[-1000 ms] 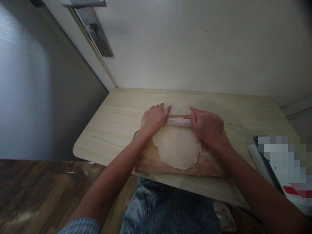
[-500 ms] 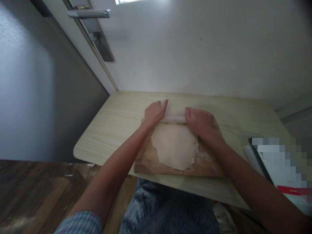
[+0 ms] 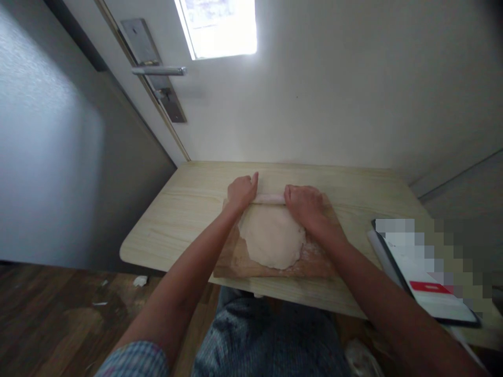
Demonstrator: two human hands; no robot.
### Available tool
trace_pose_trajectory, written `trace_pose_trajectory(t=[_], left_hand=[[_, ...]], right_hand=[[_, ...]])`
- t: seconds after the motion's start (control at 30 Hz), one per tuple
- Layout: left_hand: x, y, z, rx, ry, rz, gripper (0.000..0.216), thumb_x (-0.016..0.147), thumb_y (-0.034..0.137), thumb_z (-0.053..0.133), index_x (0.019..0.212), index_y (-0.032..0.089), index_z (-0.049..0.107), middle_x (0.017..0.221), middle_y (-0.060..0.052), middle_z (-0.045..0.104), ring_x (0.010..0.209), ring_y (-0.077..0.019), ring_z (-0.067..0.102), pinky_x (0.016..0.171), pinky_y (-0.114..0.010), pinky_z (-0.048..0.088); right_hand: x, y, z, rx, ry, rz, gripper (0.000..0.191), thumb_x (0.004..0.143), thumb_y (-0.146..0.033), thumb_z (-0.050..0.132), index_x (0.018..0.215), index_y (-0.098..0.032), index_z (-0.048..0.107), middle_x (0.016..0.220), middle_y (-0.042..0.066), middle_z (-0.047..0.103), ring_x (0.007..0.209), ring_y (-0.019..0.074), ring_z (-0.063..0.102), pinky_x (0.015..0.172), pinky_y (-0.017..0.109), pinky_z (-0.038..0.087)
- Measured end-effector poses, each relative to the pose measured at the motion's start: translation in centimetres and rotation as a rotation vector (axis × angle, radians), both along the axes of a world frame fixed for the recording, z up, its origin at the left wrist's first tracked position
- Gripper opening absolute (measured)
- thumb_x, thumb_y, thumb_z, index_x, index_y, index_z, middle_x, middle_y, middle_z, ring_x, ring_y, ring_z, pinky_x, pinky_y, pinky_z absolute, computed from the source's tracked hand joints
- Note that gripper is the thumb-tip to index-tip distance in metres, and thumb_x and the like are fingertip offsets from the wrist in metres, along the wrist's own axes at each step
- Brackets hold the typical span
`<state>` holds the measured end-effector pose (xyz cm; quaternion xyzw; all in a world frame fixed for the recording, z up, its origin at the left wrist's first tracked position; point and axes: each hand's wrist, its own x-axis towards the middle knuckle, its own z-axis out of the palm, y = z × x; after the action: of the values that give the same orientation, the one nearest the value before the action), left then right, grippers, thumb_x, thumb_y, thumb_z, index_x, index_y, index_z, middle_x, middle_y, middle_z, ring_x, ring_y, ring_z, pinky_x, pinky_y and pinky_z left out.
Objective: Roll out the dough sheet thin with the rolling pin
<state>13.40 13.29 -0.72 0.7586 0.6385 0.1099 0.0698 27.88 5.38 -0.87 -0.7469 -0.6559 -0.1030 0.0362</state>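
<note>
A flat, uneven round of dough [image 3: 273, 238] lies on a floured wooden board [image 3: 231, 264]. Across its far edge rests a pale rolling pin [image 3: 269, 199]. My left hand [image 3: 241, 190] is closed on the pin's left end, one finger or thumb pointing up and away. On the pin's right end, my right hand [image 3: 304, 203] is wrapped in a closed grip. The hands cover both ends of the pin, and my right hand and forearm hide part of the board's right side.
The board sits on a light wood-grain table [image 3: 168, 209]. A dark-edged device with a partly blurred screen [image 3: 416, 272] lies at the table's right. Behind the table stands a white door [image 3: 314, 104] with a metal handle [image 3: 159, 70]. Scraps lie on the wooden floor [image 3: 78, 314].
The camera view has tilted up and shifted, bringing a bright door window into sight. Both hands keep hold of the rolling pin, which stays at the dough's far edge.
</note>
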Motion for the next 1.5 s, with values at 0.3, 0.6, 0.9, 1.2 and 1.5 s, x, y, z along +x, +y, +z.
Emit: trace_pose_trajectory(t=[0.3, 0.6, 0.9, 1.2, 1.5], left_hand=[[-1.1, -3.4, -0.4, 0.08, 0.174, -0.1, 0.057, 0.093, 0.041, 0.014, 0.096, 0.016, 0.065, 0.097, -0.012, 0.067, 0.091, -0.026, 0.063, 0.076, -0.036, 0.045], [-2.9, -7.5, -0.6, 0.247, 0.164, -0.237, 0.046, 0.093, 0.031, 0.02, 0.093, 0.013, 0.063, 0.098, -0.011, 0.067, 0.102, -0.0219, 0.057, 0.089, -0.035, 0.039], [-5.6, -10.8, -1.4, 0.272, 0.142, -0.352, 0.048, 0.093, 0.036, 0.028, 0.128, 0.008, 0.042, 0.135, -0.015, 0.045, 0.127, -0.0257, 0.036, 0.103, -0.037, 0.029], [-5.7, -12.9, -0.7, 0.265, 0.208, -0.338, 0.038, 0.091, 0.041, 0.03, 0.108, 0.014, 0.05, 0.109, -0.011, 0.057, 0.104, -0.0266, 0.049, 0.094, -0.042, 0.036], [-5.8, -16.1, -0.9, 0.222, 0.187, -0.329, 0.028, 0.088, 0.027, 0.04, 0.112, 0.016, 0.047, 0.118, -0.012, 0.056, 0.113, -0.0279, 0.047, 0.101, -0.048, 0.028]], right_hand=[[-0.1, -2.5, -1.2, 0.163, 0.05, 0.123, 0.034, 0.091, -0.022, 0.029, 0.096, -0.015, 0.063, 0.105, 0.009, 0.065, 0.098, 0.0195, 0.056, 0.096, 0.037, 0.026], [-1.0, -6.5, -0.6, 0.183, 0.15, 0.177, 0.035, 0.091, -0.023, 0.031, 0.107, -0.013, 0.06, 0.106, 0.012, 0.064, 0.097, 0.0216, 0.056, 0.085, 0.035, 0.037], [0.0, -10.6, -1.9, 0.272, 0.06, 0.416, 0.033, 0.087, -0.015, 0.04, 0.114, -0.013, 0.058, 0.111, 0.01, 0.062, 0.098, 0.0221, 0.054, 0.084, 0.035, 0.042], [1.0, -10.0, -1.9, 0.273, 0.257, 0.503, 0.028, 0.087, -0.017, 0.044, 0.109, -0.015, 0.062, 0.103, 0.01, 0.064, 0.096, 0.0208, 0.055, 0.085, 0.037, 0.045], [3.6, -6.9, -1.9, 0.178, 0.443, 0.674, 0.025, 0.085, -0.018, 0.048, 0.106, -0.017, 0.062, 0.105, 0.008, 0.065, 0.101, 0.0178, 0.055, 0.091, 0.038, 0.042]])
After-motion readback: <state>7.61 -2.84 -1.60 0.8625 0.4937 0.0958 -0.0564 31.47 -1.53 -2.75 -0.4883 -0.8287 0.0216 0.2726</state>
